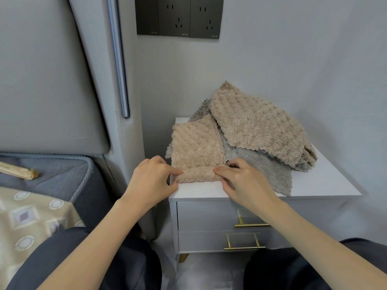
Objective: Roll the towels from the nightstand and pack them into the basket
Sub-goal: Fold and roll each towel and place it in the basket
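A light beige towel (pixel 196 143) lies folded in a strip on the white nightstand (pixel 326 181), its near end turned up into a small roll (pixel 198 174). My left hand (pixel 152 178) pinches the left end of that roll and my right hand (pixel 240 181) pinches the right end. Under it lies a grey towel (pixel 268 170) spread toward the front right edge. A darker beige towel (pixel 257 126) is heaped at the back against the wall. No basket is in view.
The nightstand has two drawers with gold handles (pixel 251 225). A padded grey headboard (pixel 48 80) and the bed with a patterned cover (pixel 27 216) stand on the left. Wall sockets (pixel 180 17) are above. My knees are at the bottom.
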The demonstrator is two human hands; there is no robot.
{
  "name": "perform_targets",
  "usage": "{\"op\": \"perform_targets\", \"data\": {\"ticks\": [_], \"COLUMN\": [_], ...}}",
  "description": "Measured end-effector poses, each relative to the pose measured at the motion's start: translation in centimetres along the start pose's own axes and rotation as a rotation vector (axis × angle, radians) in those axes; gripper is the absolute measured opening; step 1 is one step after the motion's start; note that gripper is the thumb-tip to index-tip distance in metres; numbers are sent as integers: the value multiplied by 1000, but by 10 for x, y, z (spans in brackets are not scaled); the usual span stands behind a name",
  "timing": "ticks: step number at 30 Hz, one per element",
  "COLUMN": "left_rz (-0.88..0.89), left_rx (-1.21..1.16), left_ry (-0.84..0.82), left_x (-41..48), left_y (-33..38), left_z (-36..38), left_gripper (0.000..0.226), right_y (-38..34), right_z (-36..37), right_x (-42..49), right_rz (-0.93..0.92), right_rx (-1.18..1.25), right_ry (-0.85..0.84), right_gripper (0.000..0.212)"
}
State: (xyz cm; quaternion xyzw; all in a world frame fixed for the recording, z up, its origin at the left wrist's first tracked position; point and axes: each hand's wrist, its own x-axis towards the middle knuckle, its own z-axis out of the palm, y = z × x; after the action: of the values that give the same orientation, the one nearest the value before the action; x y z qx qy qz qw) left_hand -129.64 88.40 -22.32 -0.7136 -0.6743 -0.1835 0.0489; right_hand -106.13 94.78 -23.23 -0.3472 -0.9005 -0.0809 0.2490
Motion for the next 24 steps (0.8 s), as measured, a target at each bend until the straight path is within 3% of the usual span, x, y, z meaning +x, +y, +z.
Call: {"op": "perform_targets", "data": {"ticks": [6,12,16,20,24], "left_rz": [-152,-279,-359,-398,-68], "left_rx": [-220,-517,-584,-381,-123], "left_ry": [-30,-204,-247,-149,111], "left_x": [2,8,9,6,2], "left_y": [-2,-7,-2,6,17], "left_z": [-2,-5,-1,1,-1], "left_gripper": [21,10,7,10,15], "right_y": [3,13,20,18,7], "right_z": [2,-1,1,7,7], "right_x": [1,9,10,11,10], "right_rz": [84,313,386,426,324], "right_rx": [20,434,474,382,170], "right_ry": [-23,-159,-174,-116,48], "right_gripper": [26,15,10,5,11]}}
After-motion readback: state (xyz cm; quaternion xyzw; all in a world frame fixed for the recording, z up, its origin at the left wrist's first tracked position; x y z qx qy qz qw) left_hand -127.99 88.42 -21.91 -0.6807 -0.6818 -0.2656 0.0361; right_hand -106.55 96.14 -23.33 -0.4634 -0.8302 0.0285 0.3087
